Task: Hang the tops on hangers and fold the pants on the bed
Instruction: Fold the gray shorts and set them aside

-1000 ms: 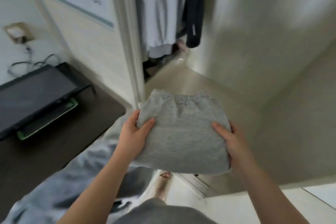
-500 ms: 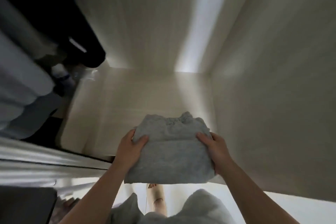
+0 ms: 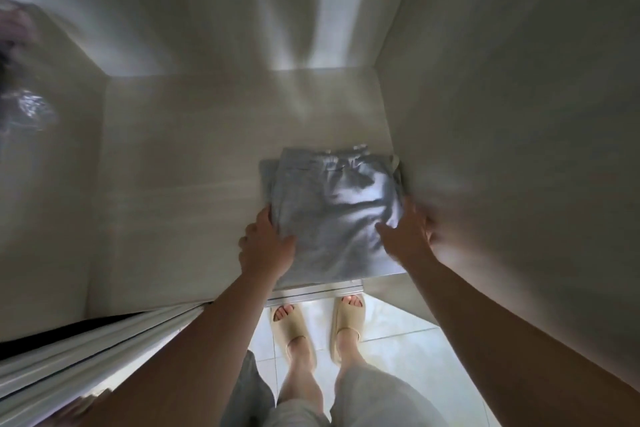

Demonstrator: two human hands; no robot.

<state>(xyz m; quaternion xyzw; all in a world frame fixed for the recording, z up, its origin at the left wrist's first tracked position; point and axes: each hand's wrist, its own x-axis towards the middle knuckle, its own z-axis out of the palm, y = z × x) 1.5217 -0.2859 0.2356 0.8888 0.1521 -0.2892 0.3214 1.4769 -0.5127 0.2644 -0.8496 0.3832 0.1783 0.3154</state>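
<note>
Fingers (image 3: 264, 221) of left hand (image 3: 266, 250) pinch pants (image 3: 329, 204) edge; right hand (image 3: 407, 240) blurred — hold unclear. Lower flat onto shelf (image 3: 180, 191), then release.

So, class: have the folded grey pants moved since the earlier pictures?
Yes. The folded grey pants have gone forward and down onto the wardrobe floor, against its right wall, left hand and right hand still on them.

Dim interior with streaky motion blur (worst at the left edge); bright daylight falls on the tiled floor (image 3: 398, 350).
</note>
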